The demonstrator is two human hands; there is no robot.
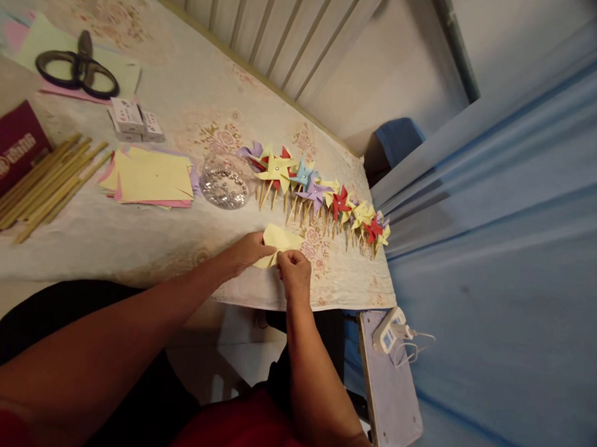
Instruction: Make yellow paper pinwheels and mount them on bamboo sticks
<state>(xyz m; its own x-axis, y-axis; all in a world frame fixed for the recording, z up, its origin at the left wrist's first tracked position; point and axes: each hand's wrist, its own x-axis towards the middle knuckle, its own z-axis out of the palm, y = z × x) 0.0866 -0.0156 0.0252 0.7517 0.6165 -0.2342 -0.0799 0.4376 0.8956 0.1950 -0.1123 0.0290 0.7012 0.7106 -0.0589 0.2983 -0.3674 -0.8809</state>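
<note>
Left grip (250,251) clenched on left edge of yellow paper sheet (284,238); right grip (294,270) clenched on its near edge. Sheet between both grips, above near tabletop (127,241) edge. Pinwheel row (320,194) just beyond grips. Clear pin dish (226,182) beyond left grip; paper stack (151,176) farther left.

Dim, warm indoor light, wide-angle warp

You see the worktop (142,242) evenly lit with soft shadows; the edges bend and blur, and the upper right corner darkens.
</note>
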